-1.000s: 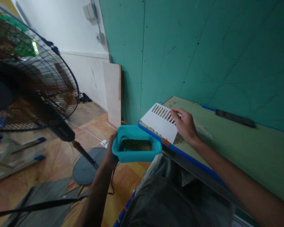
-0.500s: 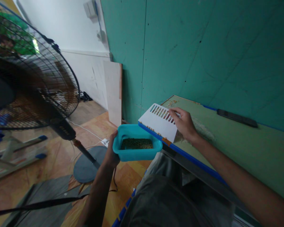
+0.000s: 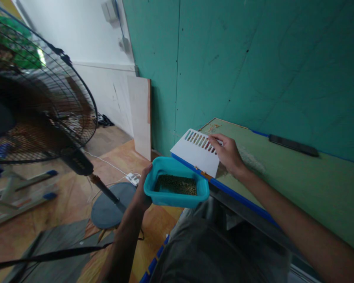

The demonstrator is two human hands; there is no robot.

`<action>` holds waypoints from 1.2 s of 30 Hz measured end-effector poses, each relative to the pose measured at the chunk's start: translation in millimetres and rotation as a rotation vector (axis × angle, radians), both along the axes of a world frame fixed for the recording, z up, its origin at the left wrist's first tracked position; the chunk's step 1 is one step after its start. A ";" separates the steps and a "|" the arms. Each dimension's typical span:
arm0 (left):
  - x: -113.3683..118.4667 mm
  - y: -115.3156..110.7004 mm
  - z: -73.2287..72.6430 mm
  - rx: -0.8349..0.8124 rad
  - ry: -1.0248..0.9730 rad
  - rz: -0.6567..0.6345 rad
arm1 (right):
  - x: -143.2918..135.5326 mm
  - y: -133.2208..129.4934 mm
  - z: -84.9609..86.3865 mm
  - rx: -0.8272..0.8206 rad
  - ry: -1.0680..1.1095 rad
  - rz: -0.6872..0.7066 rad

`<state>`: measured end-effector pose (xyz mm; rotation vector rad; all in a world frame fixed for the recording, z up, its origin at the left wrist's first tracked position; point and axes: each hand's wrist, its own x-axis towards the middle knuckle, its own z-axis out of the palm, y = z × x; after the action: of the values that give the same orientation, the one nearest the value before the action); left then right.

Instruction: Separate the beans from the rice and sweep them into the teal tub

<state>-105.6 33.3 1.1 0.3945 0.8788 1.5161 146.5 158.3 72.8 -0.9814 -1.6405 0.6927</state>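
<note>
At seven o'clock the left hand is closed around the near end of a turquoise container, which is at six o'clock, beside the table edge, with small grains inside. At four o'clock the right hand narrowly pinches a slotted white card; beyond, at one o'clock, stands the green wall.

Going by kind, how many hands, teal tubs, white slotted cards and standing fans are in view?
Hands: 2 (left hand, right hand)
Teal tub: 1
White slotted card: 1
Standing fan: 1
Total: 5
</note>
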 end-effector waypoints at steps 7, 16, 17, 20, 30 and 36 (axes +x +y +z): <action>23.0 -3.4 -1.7 -0.004 0.044 -0.034 | -6.5 -11.7 3.8 0.031 -0.048 0.024; 26.6 -2.0 -12.5 0.058 0.035 -0.117 | 21.4 -9.3 28.5 0.247 -0.008 -0.289; 26.6 -1.9 -12.2 0.048 0.036 -0.100 | 27.1 -8.1 30.5 0.285 -0.027 -0.334; 28.3 -2.0 -12.3 0.020 0.029 -0.069 | 36.2 -11.1 33.8 0.351 -0.093 -0.371; 36.0 -6.5 2.3 0.012 0.031 -0.034 | 13.0 -43.0 31.0 0.339 -0.317 -0.133; 32.9 -7.9 9.1 -0.050 0.077 0.087 | 40.6 -40.3 28.6 0.371 -0.413 -0.254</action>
<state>-72.7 25.3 10.2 0.3839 1.0039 1.5638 187.1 118.0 101.4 -1.0765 -1.8667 0.0049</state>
